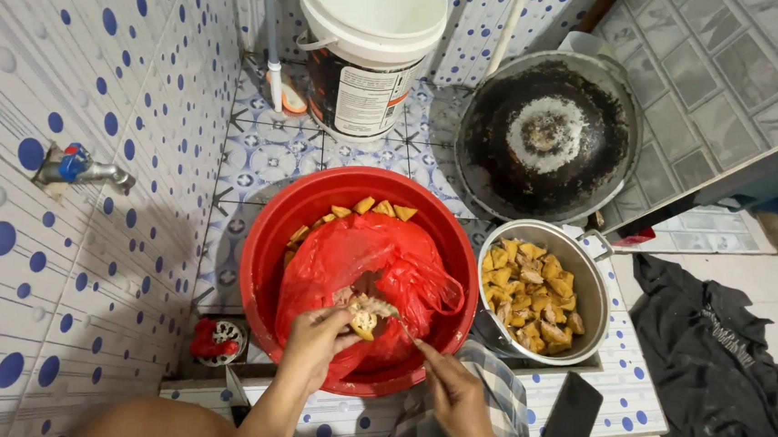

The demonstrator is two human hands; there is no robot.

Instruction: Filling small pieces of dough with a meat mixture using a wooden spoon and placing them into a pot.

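I see a red basin (pixel 264 237) with a red plastic bag (pixel 358 262) in it and yellow pieces (pixel 380 209) at its rim. The silver pot (pixel 590 278) holds more yellow chunks. The wall tiles (pixel 79 87) are white with blue dots. The bucket (pixel 370 35) is white, the wok (pixel 545 134) black, the cloth (pixel 717 360) dark grey.

One red basin (pixel 264 237); one red plastic bag (pixel 350 257); one white bucket (pixel 370 26); one blackened wok (pixel 548 134); one metal pot (pixel 589 287) of cut yellow pieces; one wall tap (pixel 78 168); one dark phone (pixel 572 419); two hands, left hand (pixel 317 337) and right hand (pixel 450 387).
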